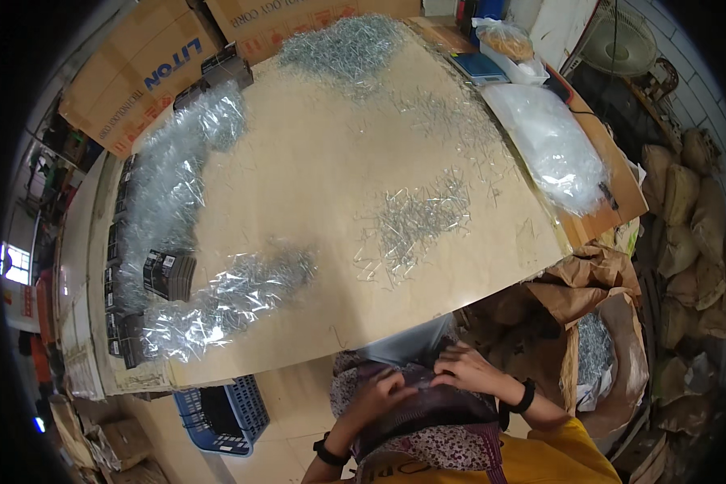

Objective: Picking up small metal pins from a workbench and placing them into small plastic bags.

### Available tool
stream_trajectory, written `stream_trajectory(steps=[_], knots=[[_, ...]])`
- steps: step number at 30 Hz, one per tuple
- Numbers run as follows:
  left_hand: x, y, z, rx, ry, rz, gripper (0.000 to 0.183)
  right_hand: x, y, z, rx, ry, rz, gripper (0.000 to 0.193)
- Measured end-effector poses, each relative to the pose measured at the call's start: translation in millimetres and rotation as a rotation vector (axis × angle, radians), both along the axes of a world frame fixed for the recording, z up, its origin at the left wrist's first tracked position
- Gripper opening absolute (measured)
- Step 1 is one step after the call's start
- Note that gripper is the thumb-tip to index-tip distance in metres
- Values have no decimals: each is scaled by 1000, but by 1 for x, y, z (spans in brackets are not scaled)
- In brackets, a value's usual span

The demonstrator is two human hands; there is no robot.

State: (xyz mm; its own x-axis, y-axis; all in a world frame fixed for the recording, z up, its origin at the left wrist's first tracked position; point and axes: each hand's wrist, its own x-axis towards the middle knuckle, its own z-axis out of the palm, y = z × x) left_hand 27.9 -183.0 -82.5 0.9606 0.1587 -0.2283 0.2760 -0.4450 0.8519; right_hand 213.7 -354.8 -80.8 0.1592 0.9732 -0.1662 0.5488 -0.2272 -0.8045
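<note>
Just below the table's front edge, my left hand (379,397) is closed over my lap, its fingertips pinched together. My right hand (466,368) is a little farther right, fingers bent and closed, its tips pointing toward the left hand. What each hand pinches is too small to make out. Under and between them lies a dark, partly see-through sheet-like piece (415,377) on the patterned apron (431,448). Beyond the hands a smooth grey surface (403,343) slopes up to the table edge. The dark band on each wrist is visible.
The wooden table (298,185) bears piles of bent metal wire pieces (423,214), clear plastic bags (169,177) and a stack of dark printed cards (169,274). A blue basket (222,415) stands below left. At right are a paper sack of metal pieces (595,355) and a white bag (544,145).
</note>
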Motion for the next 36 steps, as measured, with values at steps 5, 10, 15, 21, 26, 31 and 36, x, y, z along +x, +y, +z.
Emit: stream_trajectory(steps=[5,10,15,21,26,31,36], knots=[[6,-4,-32,383,-184,203,14,-9,6,-40,134,-195,-240,16],[-4,-9,-40,359,-249,55,12,-11,21,-22,575,-192,-844,28],[-3,-6,-29,351,-399,17,17,49,89,94,478,-647,-388,39],[7,-9,-20,434,-448,26,33,107,134,93,256,-822,-366,53],[12,-10,-15,422,-466,20,30,88,149,90,369,-786,-194,62],[1,-6,-11,413,-439,17,29,55,119,94,280,-599,33,62],[6,-10,-4,279,-420,70,28,70,112,105,487,-140,-244,57]])
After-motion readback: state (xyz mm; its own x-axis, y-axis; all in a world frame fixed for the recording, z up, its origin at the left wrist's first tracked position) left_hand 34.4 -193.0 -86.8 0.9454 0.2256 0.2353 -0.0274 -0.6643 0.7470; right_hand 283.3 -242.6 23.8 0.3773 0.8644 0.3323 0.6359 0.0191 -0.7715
